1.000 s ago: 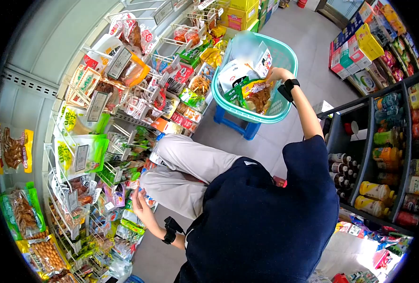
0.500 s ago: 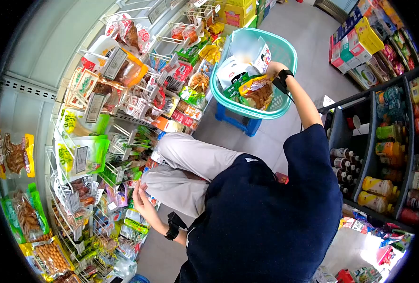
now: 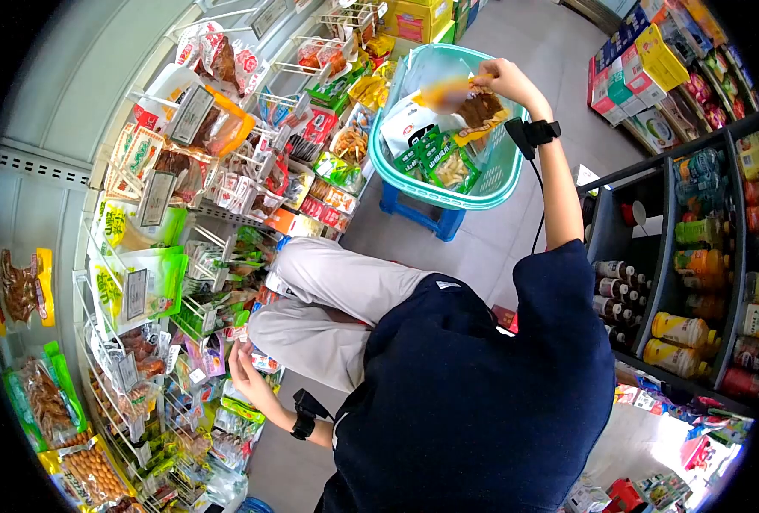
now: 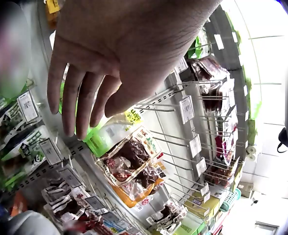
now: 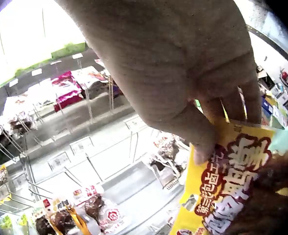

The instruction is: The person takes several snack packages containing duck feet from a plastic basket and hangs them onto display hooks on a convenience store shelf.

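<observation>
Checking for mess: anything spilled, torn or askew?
Nothing stands out: the turquoise plastic basket sits on its blue plastic stool, the grey floor shows no spill, and the yellow plastic packet in your right hand looks untorn.

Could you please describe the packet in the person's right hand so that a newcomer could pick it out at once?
Find the teal basket on the blue stool. Over it, the right hand pinches a packet near its edge. Unlike the white bag and green bags in the basket, it is yellow, with dark brown contents showing.
</observation>
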